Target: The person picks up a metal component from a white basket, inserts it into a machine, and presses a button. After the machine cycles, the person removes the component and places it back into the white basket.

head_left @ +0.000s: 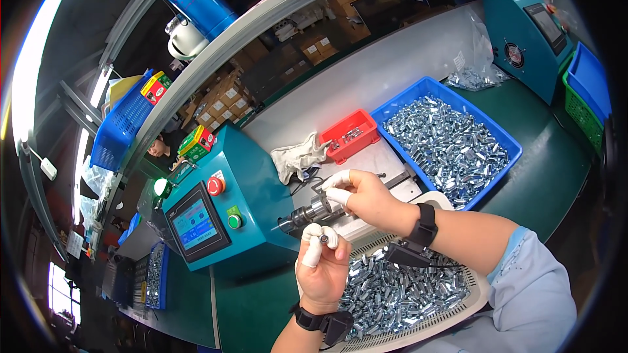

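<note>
My left hand [323, 276], with white finger covers, pinches a small metal sleeve [324, 238], its round open end showing. Just above and to the right, my right hand [374, 201], also in white finger covers, has its fingers bent together at the metal chuck [318, 208] of the teal machine [252, 186]. Whatever its fingertips hold is hidden. Below both hands, a cream basket [481, 291] contains many shiny metal pieces [399, 294].
A blue bin [517, 157] of similar metal parts stands right of a red tray [373, 132] with a few pieces. A white glove [294, 159] lies beside the machine. The machine carries a touchscreen [196, 221], a red button [214, 186] and a green button [234, 221].
</note>
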`<state>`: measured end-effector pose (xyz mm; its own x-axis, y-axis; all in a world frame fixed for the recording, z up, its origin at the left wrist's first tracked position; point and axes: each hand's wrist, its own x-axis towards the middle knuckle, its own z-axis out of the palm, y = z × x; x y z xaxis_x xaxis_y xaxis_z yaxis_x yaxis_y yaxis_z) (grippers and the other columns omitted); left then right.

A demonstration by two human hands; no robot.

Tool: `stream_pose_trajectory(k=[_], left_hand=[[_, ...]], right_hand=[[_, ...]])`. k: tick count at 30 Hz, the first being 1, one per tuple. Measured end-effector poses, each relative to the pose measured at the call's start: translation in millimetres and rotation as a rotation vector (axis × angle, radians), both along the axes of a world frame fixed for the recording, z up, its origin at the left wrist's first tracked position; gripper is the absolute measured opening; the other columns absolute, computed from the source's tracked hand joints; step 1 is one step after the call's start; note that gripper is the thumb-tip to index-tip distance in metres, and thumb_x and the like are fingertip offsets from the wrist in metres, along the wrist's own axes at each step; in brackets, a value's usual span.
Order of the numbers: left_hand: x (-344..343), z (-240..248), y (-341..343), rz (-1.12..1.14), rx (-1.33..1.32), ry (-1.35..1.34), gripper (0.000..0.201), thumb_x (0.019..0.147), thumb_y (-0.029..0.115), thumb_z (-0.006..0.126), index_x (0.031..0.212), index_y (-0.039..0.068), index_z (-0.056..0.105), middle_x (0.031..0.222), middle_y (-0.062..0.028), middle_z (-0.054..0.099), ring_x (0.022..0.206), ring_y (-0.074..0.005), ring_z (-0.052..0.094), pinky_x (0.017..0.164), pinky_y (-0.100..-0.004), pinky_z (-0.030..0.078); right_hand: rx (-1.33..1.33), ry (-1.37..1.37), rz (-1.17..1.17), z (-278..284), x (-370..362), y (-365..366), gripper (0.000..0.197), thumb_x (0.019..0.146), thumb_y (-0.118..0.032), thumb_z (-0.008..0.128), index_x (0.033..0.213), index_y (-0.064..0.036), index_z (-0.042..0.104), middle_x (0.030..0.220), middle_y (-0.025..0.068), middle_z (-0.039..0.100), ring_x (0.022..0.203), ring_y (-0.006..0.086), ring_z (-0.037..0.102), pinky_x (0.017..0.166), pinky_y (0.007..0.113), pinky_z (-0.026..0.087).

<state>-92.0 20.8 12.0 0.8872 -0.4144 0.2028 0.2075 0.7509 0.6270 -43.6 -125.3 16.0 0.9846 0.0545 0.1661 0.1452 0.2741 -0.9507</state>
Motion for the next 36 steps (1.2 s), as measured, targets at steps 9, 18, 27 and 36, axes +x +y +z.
stream_pose_trajectory(k=[9, 18, 27, 36], left_hand=[[-1, -9, -7, 0.098, 0.204, -0.069, 0.011, 0.089, 0.011, 0.047, 0.100, 0.008, 0.048, 0.082, -0.0060, 0.051, 0.071, -0.0186, 0.047, 0.066, -0.0319, 0.038], [56, -6, -28, 0.615, 1.349, -0.831, 0.018, 0.077, 0.006, 0.062, 0.094, 0.002, 0.057, 0.087, -0.0105, 0.057, 0.081, -0.0217, 0.053, 0.072, -0.0364, 0.041], [81, -10, -26, 0.739, 1.818, -1.255, 0.013, 0.065, 0.004, 0.066, 0.074, 0.003, 0.056, 0.084, -0.0113, 0.055, 0.090, -0.0283, 0.048, 0.081, -0.0371, 0.032], [106, -4, -14, 0.595, 1.996, -1.155, 0.012, 0.067, 0.012, 0.068, 0.076, 0.006, 0.063, 0.076, -0.0072, 0.056, 0.088, -0.0232, 0.049, 0.082, -0.0386, 0.029]], right_hand=[[0.053, -0.090, -0.149, -19, 22, -2, 0.017, 0.081, -0.014, 0.061, 0.090, -0.0001, 0.062, 0.079, 0.0069, 0.064, 0.070, 0.0112, 0.059, 0.064, 0.026, 0.047], [-0.083, -0.168, -0.299, -20, 27, -15, 0.019, 0.077, -0.013, 0.060, 0.090, -0.0003, 0.062, 0.080, 0.0136, 0.065, 0.071, 0.0217, 0.063, 0.065, 0.031, 0.049], [-0.176, -0.239, -0.323, -38, 44, -10, 0.017, 0.078, -0.009, 0.058, 0.092, 0.0001, 0.062, 0.081, 0.0120, 0.065, 0.076, 0.0179, 0.063, 0.068, 0.030, 0.049], [-0.114, -0.210, -0.309, -29, 41, -14, 0.021, 0.068, -0.009, 0.055, 0.085, 0.0009, 0.061, 0.083, 0.0193, 0.062, 0.080, 0.0335, 0.061, 0.071, 0.039, 0.047]])
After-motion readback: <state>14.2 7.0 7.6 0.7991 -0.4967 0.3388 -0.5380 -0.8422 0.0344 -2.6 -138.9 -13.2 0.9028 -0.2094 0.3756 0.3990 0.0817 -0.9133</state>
